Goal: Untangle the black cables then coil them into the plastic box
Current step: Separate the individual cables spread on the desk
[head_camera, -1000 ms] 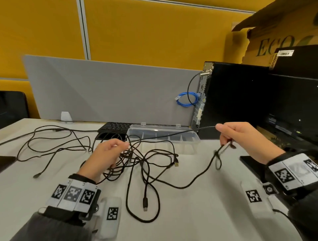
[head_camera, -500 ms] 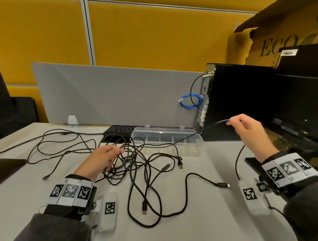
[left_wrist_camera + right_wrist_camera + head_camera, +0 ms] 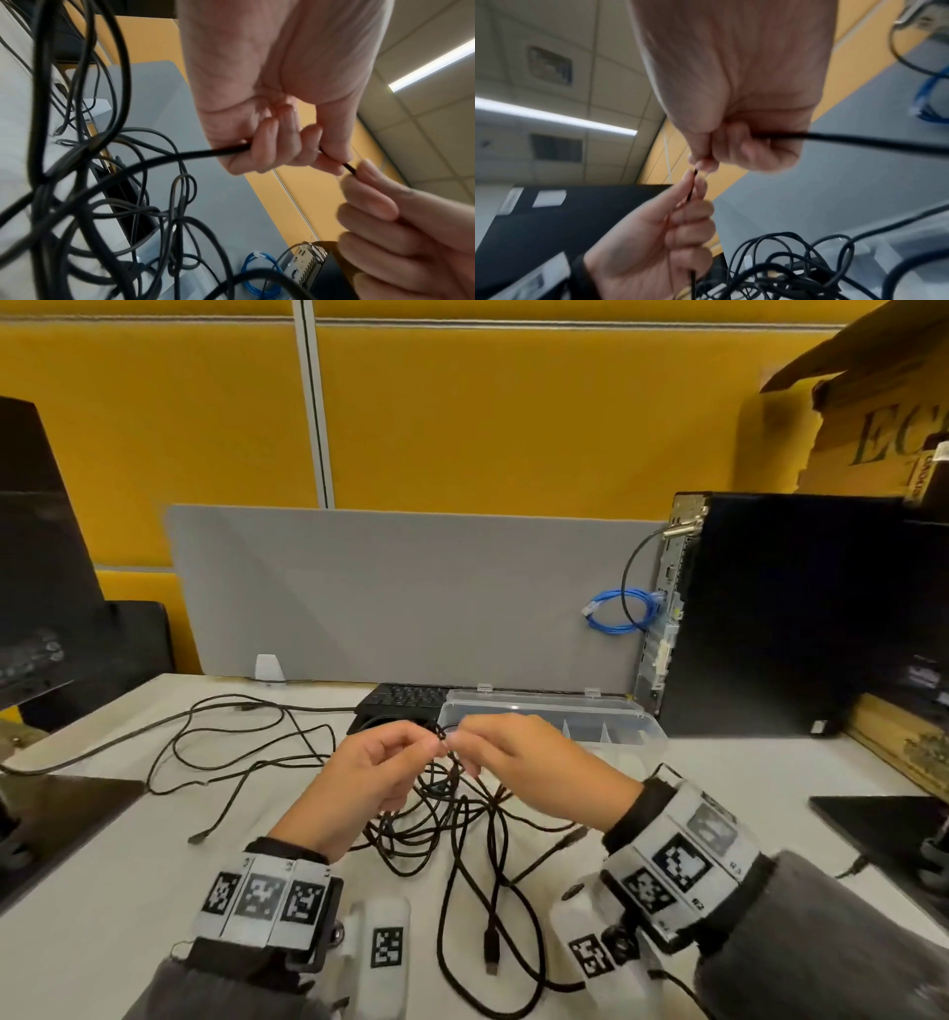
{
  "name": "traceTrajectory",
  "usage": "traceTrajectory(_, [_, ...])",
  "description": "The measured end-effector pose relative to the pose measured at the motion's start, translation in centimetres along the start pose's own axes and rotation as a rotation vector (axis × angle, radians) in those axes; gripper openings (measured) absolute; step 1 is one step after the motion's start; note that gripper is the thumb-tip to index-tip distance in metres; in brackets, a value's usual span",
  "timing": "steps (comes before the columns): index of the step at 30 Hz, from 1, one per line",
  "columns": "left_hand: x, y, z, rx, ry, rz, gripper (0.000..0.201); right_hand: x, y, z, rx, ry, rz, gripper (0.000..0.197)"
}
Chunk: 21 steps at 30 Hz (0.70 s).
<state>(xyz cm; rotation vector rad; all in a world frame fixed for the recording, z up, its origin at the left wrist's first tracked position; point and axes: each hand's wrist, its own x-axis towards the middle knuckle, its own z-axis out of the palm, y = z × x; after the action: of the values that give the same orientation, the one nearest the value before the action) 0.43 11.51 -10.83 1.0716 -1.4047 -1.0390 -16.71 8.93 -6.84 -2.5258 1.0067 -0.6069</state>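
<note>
Hands, two: left hand [image 3: 367,775] and right hand [image 3: 534,762] fingers pinch one black cable [image 3: 180,157]; one plastic box [image 3: 637,713].

White table [image 3: 128,891]: tangled black cables [image 3: 462,839], clear plastic box [image 3: 631,719], keyboard [image 3: 405,697], computer tower [image 3: 780,618].

My black cables [image 3: 464,819] sprawl on the white table [image 3: 102,891]; beside them, a clear plastic box [image 3: 616,719], a blue cable [image 3: 619,613], yellow wall [image 3: 488,413].
</note>
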Motion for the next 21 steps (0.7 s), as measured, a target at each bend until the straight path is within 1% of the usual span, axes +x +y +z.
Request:
traceTrajectory(1, [0.1,-0.1,-0.3,0.022,0.014,-0.009,0.015,-0.1,0.3,-1.0,0.049,0.088,-0.007,0.033])
traceTrajectory(4, [0.4,-0.7,-1.0,0.184,0.093,-0.037,0.018,-1.2,2.3,-4.7,0.273,0.456,0.036,0.033])
traceTrajectory(6, [0.5,-1.0,-1.1,0.175,0.085,-0.035,0.018,-2.4,4.3,-6.8,0.382,0.663,0.082,0.033])
traceTrajectory(8, [0.4,-0.8,-1.0,0.164,0.042,-0.015,0.018,-3.4,6.3,-8.1,0.395,0.832,0.127,0.033])
traceTrajectory(9, [0.4,-0.7,-0.8,0.173,0.027,-0.009,0.019,-3.9,7.0,-8.3,0.346,0.899,0.156,0.034])
traceTrajectory(10, [0.4,-0.6,-0.7,0.176,0.018,-0.005,0.019,-4.2,7.5,-8.3,0.252,0.929,0.193,0.034])
traceTrajectory(11, [0.3,-0.6,-0.5,0.167,0.020,-0.007,0.018,-4.4,7.8,-8.1,0.138,0.910,0.235,0.031])
traceTrajectory(12, [0.3,-0.6,-0.3,0.154,0.028,-0.007,0.017,-4.5,7.9,-7.5,0.007,0.852,0.291,0.024])
traceTrajectory(13, [0.3,-0.6,0.0,0.150,0.039,-0.006,0.015,-4.4,7.5,-6.8,-0.181,0.771,0.350,0.016])
traceTrajectory(14, [0.3,-0.5,0.3,0.161,0.045,0.001,0.014,-4.1,6.8,-5.9,-0.403,0.690,0.373,0.030])
traceTrajectory(15, [0.3,-0.5,0.6,0.179,0.044,0.005,0.013,-3.8,5.9,-4.7,-0.579,0.574,0.365,0.052])
traceTrajectory(16, [0.4,-0.5,0.8,0.192,0.039,0.010,0.012,-3.4,4.9,-3.5,-0.671,0.466,0.339,0.070])
traceTrajectory(17, [0.4,-0.5,1.1,0.192,0.028,0.012,0.012,-3.0,3.6,-2.3,-0.698,0.374,0.279,0.081])
traceTrajectory(18, [0.3,-0.5,1.2,0.179,0.017,0.011,0.011,-2.6,2.5,-1.0,-0.695,0.275,0.228,0.087])
traceTrajectory(19, [0.2,-0.4,1.3,0.161,0.002,0.006,0.010,-2.2,1.8,0.4,-0.677,0.201,0.168,0.089])
traceTrajectory(20, [0.1,-0.3,1.4,0.145,-0.014,0.006,0.010,-1.8,1.3,1.5,-0.677,0.155,0.107,0.086])
traceTrajectory(21, [0.0,-0.2,1.5,0.131,-0.032,0.004,0.011,-1.4,1.0,2.3,-0.669,0.156,0.042,0.076])
